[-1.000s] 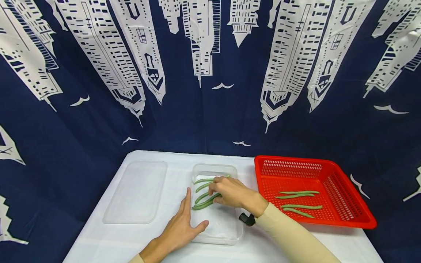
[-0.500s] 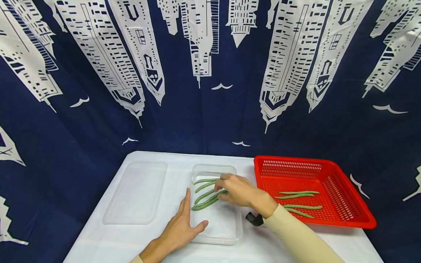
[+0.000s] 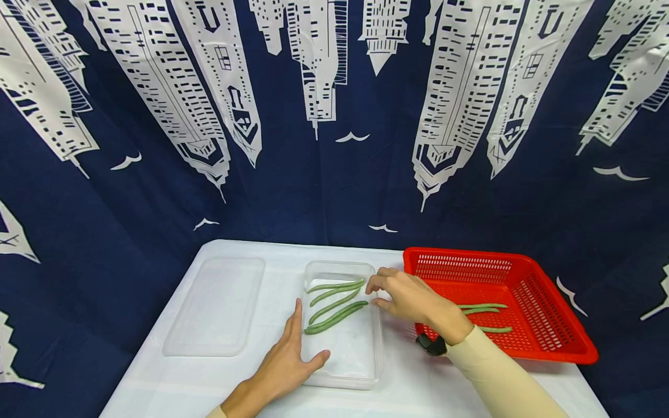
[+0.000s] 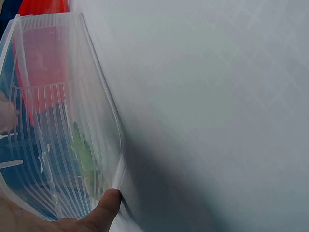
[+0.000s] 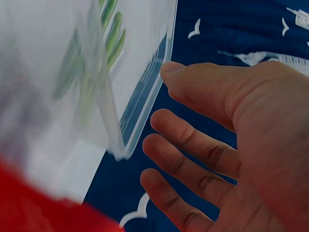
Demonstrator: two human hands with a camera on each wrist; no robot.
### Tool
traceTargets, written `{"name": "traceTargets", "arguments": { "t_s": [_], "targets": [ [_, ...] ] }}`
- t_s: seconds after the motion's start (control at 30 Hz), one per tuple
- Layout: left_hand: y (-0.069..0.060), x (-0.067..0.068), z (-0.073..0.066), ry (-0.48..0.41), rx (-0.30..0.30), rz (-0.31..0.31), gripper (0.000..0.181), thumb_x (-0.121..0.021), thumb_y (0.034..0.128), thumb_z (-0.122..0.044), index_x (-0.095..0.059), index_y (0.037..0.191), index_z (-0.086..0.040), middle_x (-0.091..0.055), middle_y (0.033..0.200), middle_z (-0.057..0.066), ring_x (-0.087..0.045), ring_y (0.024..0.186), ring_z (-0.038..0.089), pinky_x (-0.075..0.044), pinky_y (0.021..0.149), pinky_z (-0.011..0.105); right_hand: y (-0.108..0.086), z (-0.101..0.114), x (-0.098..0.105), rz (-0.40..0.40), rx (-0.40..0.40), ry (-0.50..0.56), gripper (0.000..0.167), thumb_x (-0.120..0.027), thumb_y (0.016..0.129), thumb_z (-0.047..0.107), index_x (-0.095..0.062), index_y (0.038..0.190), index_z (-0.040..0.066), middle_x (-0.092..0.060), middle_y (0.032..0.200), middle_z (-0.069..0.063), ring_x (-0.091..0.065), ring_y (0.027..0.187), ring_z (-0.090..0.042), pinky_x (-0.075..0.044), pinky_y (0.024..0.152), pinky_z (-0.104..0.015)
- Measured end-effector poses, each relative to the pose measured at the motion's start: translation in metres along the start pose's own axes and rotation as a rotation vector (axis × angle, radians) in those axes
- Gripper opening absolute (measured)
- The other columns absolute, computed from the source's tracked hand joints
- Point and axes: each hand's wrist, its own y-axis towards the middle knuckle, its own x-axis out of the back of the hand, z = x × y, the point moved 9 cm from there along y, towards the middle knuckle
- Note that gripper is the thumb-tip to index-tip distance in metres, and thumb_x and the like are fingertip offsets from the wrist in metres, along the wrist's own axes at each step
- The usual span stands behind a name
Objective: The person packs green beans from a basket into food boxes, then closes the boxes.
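Several green beans [image 3: 337,319] lie side by side, slightly fanned, on the floor of a clear plastic container [image 3: 340,383] in the head view. Along the container's left side rests my left hand [image 3: 284,357], thumb spread over the near part; in the left wrist view a fingertip [image 4: 108,198] touches its edge. My right hand [image 3: 413,299] hovers at the container's right rim, fingers loosely bent. Nothing is between its fingers in the right wrist view. More green beans [image 3: 483,305] lie in the red basket [image 3: 543,352], partly hidden by the right arm.
A translucent flat lid [image 3: 214,307] lies on the white table [image 3: 143,377] left of the container. The basket stands at the right, close to the container. A dark blue curtain [image 3: 324,191] with white building prints hangs behind the table.
My right hand has left the beans inside the container and moved right to its rim, fingers loosened. The beans there are now uncovered. My left hand has stayed in place.
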Motion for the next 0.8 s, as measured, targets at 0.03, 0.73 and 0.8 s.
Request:
{"name": "traceTargets", "arguments": {
  "t_s": [0.03, 0.73, 0.8],
  "targets": [
    [0.000, 0.000, 0.000, -0.002, -0.002, -0.003, 0.129, -0.085, 0.1013, -0.059, -0.004, 0.188, -0.008, -0.033, 0.189, 0.027, -0.057, 0.159, 0.056, -0.055, 0.121, 0.073, -0.002, -0.004, 0.002, -0.004, -0.004, 0.001, 0.020, -0.092, 0.100, 0.016, -0.087, 0.117, 0.025, -0.081, 0.115, 0.003, -0.078, 0.104, -0.021, -0.067, 0.081, -0.037],
    [0.001, 0.001, -0.001, -0.013, 0.002, -0.015, 0.130, -0.086, 0.1009, -0.059, -0.004, 0.188, -0.008, -0.033, 0.188, 0.030, -0.055, 0.160, 0.058, -0.055, 0.121, 0.074, -0.056, -0.095, 0.039, -0.014, -0.170, 0.023, 0.022, -0.093, 0.101, 0.017, -0.085, 0.122, 0.019, -0.085, 0.120, -0.001, -0.081, 0.111, -0.025, -0.069, 0.100, -0.052],
    [0.001, 0.001, 0.000, -0.011, 0.009, -0.016, 0.129, -0.086, 0.1011, -0.058, -0.004, 0.189, -0.009, -0.033, 0.189, 0.029, -0.056, 0.160, 0.057, -0.055, 0.121, 0.073, -0.061, -0.105, 0.040, -0.006, -0.181, 0.024, 0.023, -0.093, 0.100, 0.017, -0.085, 0.122, 0.018, -0.085, 0.120, -0.001, -0.081, 0.110, -0.025, -0.069, 0.099, -0.052]
  ]
}}
